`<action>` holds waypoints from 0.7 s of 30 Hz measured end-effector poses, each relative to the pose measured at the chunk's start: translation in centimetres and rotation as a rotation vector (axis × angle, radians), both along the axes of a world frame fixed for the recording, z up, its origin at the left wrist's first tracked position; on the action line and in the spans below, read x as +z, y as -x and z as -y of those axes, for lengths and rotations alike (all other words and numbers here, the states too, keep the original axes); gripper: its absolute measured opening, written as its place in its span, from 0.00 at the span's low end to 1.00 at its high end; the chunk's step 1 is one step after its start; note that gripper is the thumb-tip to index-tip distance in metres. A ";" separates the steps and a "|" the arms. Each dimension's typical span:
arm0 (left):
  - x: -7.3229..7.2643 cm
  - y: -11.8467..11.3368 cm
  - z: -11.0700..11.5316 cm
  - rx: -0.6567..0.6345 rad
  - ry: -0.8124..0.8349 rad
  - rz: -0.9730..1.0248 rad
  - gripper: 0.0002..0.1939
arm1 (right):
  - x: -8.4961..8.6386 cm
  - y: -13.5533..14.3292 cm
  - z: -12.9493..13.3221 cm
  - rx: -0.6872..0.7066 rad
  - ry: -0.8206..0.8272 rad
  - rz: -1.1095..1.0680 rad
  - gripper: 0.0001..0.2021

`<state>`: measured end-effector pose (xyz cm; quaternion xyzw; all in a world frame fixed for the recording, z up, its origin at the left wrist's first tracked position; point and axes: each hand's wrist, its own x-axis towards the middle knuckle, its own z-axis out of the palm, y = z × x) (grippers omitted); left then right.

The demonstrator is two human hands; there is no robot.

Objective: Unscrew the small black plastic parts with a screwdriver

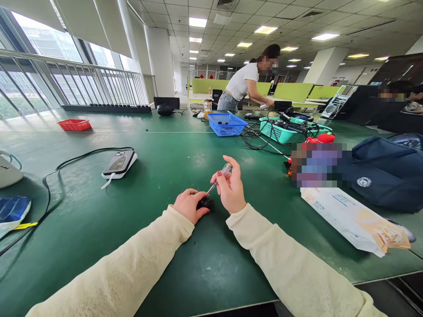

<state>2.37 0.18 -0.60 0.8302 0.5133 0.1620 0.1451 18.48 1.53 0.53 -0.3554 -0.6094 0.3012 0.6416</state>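
Near the middle of the green table [158, 176], my left hand [189, 204] grips a small black part [206, 203] against the tabletop, fingers behind it and thumb in front. The part's exact kind is too small to make out. My right hand [231, 187] is closed around the clear handle of a screwdriver [218, 178], with the index finger raised over the handle's end. The screwdriver slants down to the left, and its tip meets the top of the black part. Fingers partly hide where the tip goes in.
A phone [119, 162] on a white stand and a black cable lie left; a red tray [74, 125] sits farther back. Blue [227, 125] and teal [280, 132] baskets with cables stand behind. A tissue pack [350, 218] and dark bag [390, 171] lie right. A person [246, 81] stands beyond.
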 end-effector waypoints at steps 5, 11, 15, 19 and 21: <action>0.0 0.0 0.0 0.015 0.021 0.000 0.21 | 0.1 0.0 0.1 -0.002 -0.008 0.010 0.22; 0.5 -0.2 0.2 0.023 0.037 -0.007 0.20 | 0.0 0.0 0.1 -0.006 -0.012 0.014 0.23; 0.5 -0.2 0.3 0.027 0.025 0.006 0.20 | 0.0 0.0 0.1 -0.005 -0.008 0.013 0.22; 0.3 -0.1 0.2 0.025 0.026 0.001 0.20 | 0.0 0.0 0.1 -0.004 0.000 0.005 0.22; 0.1 0.0 0.1 0.023 0.020 0.013 0.20 | 0.1 0.1 0.1 -0.006 0.001 0.007 0.22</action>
